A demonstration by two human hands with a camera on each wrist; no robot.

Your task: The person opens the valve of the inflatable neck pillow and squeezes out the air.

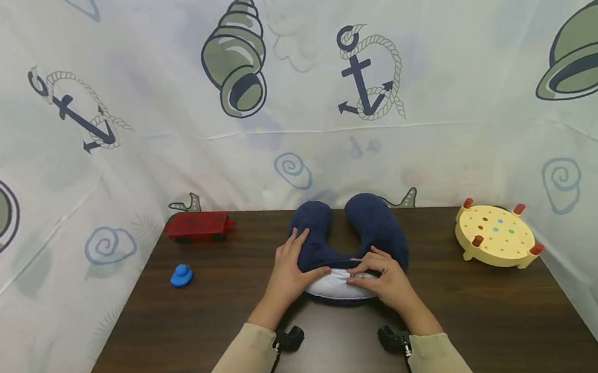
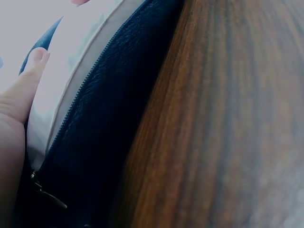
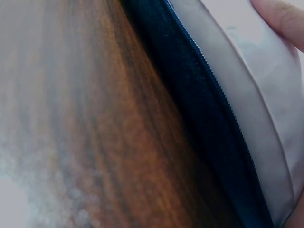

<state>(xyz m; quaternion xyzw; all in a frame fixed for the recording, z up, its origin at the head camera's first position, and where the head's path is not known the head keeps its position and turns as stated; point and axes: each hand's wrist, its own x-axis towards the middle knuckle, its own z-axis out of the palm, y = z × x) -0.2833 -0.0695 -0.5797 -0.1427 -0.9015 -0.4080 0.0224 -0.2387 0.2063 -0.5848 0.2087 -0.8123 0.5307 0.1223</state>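
Observation:
A navy U-shaped neck pillow (image 1: 377, 221) lies on the table with its curved middle towards me. Its zipper (image 2: 90, 71) is undone, and the white inner cushion (image 1: 333, 287) bulges through the opening. At the left end of the zipper hangs a metal zipper pull (image 2: 51, 195). My left hand (image 1: 288, 271) rests on the pillow's left side, fingers spread over the navy cover and thumb on the white cushion's edge. With bent fingers, my right hand (image 1: 385, 276) pinches the white cushion near the cover's upper edge, right of the middle.
A red toy cart (image 1: 198, 226) stands at the back left of the dark wooden table (image 1: 225, 316). In front of it sits a small blue hat-shaped piece (image 1: 181, 275). On the right is a yellow round toy (image 1: 493, 236) with red pegs. A patterned cloth (image 1: 312, 106) hangs behind.

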